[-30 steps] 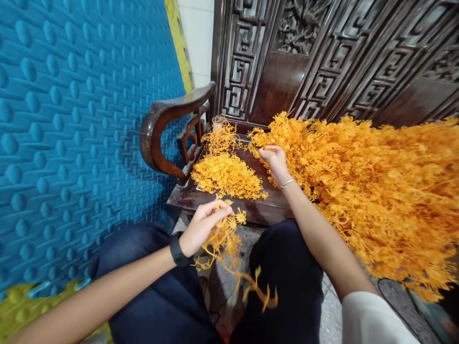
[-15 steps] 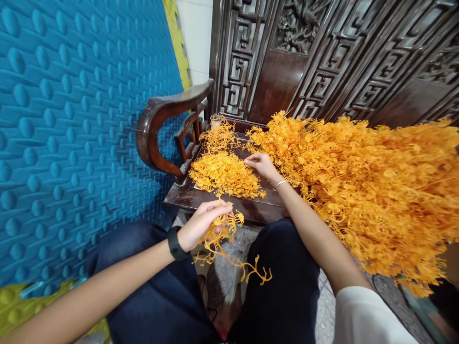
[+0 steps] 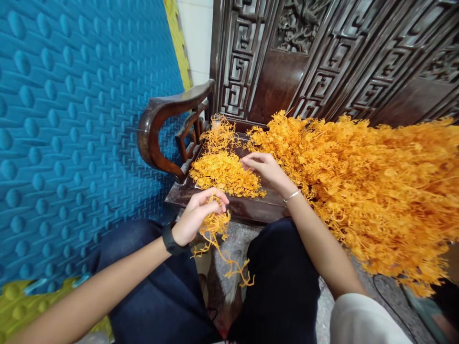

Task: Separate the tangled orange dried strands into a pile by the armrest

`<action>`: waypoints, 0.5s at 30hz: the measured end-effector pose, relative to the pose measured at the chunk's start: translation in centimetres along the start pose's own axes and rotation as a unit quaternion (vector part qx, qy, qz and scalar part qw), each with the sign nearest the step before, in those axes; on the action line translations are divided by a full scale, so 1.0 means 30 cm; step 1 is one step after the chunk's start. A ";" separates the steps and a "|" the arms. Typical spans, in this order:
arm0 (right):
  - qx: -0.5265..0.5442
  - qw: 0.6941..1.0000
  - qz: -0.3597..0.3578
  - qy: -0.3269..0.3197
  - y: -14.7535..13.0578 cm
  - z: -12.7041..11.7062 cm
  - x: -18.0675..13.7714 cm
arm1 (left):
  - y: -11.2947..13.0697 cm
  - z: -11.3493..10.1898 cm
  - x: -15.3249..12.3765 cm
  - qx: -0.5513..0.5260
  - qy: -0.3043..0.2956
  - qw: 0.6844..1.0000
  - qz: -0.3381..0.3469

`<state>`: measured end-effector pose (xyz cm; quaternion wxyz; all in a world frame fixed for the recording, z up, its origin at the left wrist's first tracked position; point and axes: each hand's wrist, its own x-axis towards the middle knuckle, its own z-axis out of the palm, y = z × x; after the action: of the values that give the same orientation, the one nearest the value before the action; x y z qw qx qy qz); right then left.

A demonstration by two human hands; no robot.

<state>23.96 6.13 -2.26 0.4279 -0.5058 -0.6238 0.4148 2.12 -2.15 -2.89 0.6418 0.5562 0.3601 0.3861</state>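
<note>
My left hand (image 3: 201, 210), with a dark band on its wrist, is curled around an orange artificial flower sprig (image 3: 215, 227). The sprig's thin branching stems dangle between my knees. My right hand (image 3: 263, 167) reaches to the right edge of a small heap of orange blossoms (image 3: 222, 174) on the wooden seat (image 3: 251, 208). Its thumb and fingertips are drawn together there; whether they pinch anything is too small to make out. Behind the heap lie looser, thinner orange stems (image 3: 220, 134).
A large mass of orange artificial flowers (image 3: 376, 186) covers the seat's right side. The carved wooden backrest (image 3: 279, 81) rises behind, and a curved armrest (image 3: 150, 129) bounds the left. Blue foam matting (image 3: 71, 119) stretches beyond it.
My left hand has shifted slightly left and up, its fingers a little looser, and the sprig's hanging stems have swung left. My right hand has moved slightly, staying at the heap's edge.
</note>
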 end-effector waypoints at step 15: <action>0.075 0.977 0.011 -0.201 -0.096 0.190 -0.137 | -0.035 0.012 -0.022 0.417 0.038 0.880 0.226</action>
<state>18.23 1.17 -1.64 0.3259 -0.3855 -0.6582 0.5585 2.24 -3.00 -3.87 0.2315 0.8236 0.3763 0.3557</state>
